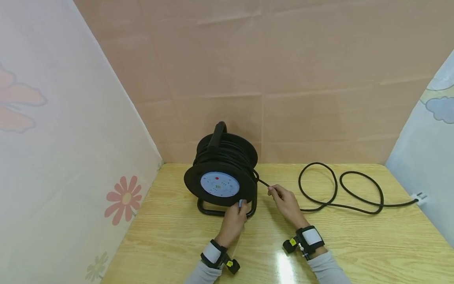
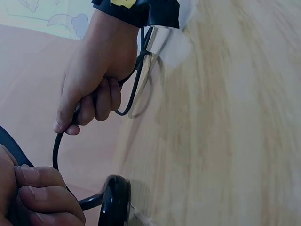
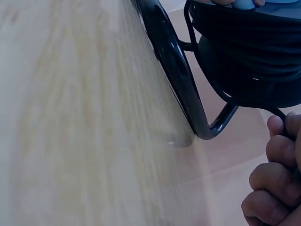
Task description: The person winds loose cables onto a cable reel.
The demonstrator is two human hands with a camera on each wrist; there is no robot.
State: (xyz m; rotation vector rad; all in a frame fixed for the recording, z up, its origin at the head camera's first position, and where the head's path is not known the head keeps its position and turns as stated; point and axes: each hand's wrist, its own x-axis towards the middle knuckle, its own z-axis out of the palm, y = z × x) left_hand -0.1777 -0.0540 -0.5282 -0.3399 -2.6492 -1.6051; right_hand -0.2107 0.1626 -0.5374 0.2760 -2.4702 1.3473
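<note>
A black cable reel (image 1: pixel 232 154) with a pale blue socket face (image 1: pixel 220 184) stands upright on its tubular frame, black cable wound round its drum. At the lower right of that face, my left hand (image 1: pixel 234 221) grips a blue crank knob (image 1: pixel 240 203), mostly covered by the fingers. To the right of the reel my right hand (image 1: pixel 286 205) holds the loose cable (image 1: pixel 263 182) between thumb and curled fingers. In the right wrist view the cable (image 3: pixel 254 104) runs from that hand past the drum's edge. My left fingers (image 2: pixel 51 200) look curled in the left wrist view.
The remaining cable (image 1: pixel 335 185) lies in two loops on the wooden table (image 1: pixel 170 244), ending in a white plug (image 1: pixel 420 198) at the right edge. A brown-papered wall (image 1: pixel 319 98) rises close behind the reel, and a pale flowered panel (image 1: pixel 71 157) borders the left side.
</note>
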